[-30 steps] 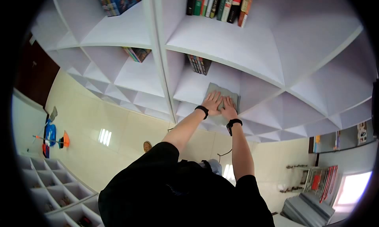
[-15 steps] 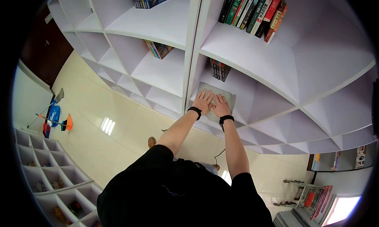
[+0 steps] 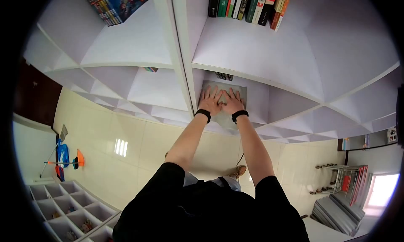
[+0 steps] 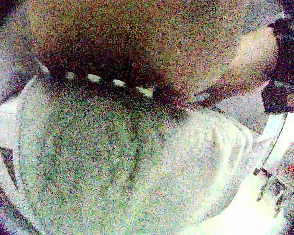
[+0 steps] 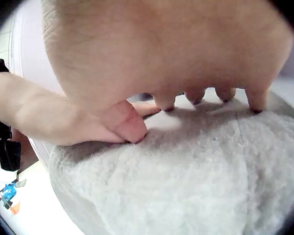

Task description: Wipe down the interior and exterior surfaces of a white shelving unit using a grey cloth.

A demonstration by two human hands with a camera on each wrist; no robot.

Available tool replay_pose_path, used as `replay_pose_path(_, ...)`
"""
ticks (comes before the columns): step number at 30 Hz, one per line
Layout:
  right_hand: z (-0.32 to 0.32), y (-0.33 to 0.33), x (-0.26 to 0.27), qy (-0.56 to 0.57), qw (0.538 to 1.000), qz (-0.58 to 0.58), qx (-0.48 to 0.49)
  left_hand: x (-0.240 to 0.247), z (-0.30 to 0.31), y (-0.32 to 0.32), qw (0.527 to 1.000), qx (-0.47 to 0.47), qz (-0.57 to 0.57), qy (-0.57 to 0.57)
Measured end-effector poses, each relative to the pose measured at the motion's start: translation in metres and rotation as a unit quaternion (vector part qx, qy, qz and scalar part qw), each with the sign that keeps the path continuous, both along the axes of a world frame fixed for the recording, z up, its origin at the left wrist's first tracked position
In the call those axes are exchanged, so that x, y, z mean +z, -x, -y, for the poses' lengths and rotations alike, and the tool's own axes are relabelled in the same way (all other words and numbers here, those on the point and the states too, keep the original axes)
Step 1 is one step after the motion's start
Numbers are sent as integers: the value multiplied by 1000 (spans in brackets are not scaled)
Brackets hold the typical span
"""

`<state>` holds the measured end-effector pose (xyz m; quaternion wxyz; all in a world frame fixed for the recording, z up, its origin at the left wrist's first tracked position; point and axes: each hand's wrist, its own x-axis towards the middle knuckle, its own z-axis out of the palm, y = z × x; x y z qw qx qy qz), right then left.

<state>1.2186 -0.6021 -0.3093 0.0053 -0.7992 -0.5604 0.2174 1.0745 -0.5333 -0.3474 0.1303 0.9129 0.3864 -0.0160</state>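
A grey fluffy cloth (image 3: 227, 122) lies spread on the floor of a white shelf compartment, its near part reaching the front edge. My left hand (image 3: 210, 102) rests flat on its left part, fingers spread, close by the compartment's left wall. Beside it, my right hand (image 3: 232, 103) presses on the cloth with fingers apart, the two thumbs close together. In the right wrist view the fingertips touch the thick pile of the cloth (image 5: 152, 181). The left wrist view is grainy; the cloth (image 4: 112, 147) fills the space below the left palm.
Dark-spined books (image 3: 224, 76) stand behind the cloth, partly hidden by the upper shelf board (image 3: 252, 80). A row of books (image 3: 248, 6) stands on the shelf above, and boxed books (image 3: 113, 6) stand left of the upright divider (image 3: 183, 52). A cart (image 3: 347, 181) stands at right.
Both hands have slid the cloth leftward to the compartment's left wall, staying flat on it. The fingers of both hands are spread wider now. The head view has shifted.
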Motion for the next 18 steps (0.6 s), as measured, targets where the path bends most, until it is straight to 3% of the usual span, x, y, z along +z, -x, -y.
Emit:
replay_pose_path(5,3,-5,-10,-37,999,-1,-11,-2,-5,-7,1000,-15,13,5)
replay_pose_path(10,36,-13,-19,-64,994,40,-81,-8,20,-37,998,-60,15,-28)
replay_pose_path(15,82,-78,-19,-82,988,24,-128,-12,54,-108,993,-110,47,-23)
replay_pose_path(17,96,-116,-51,-115,985,0,-132,-17,66,-139,989,-121,80,-40)
replay_pose_path(18,100,-133,-75,-149,984,47,-86,-16,69,-149,987,-127,80,-60)
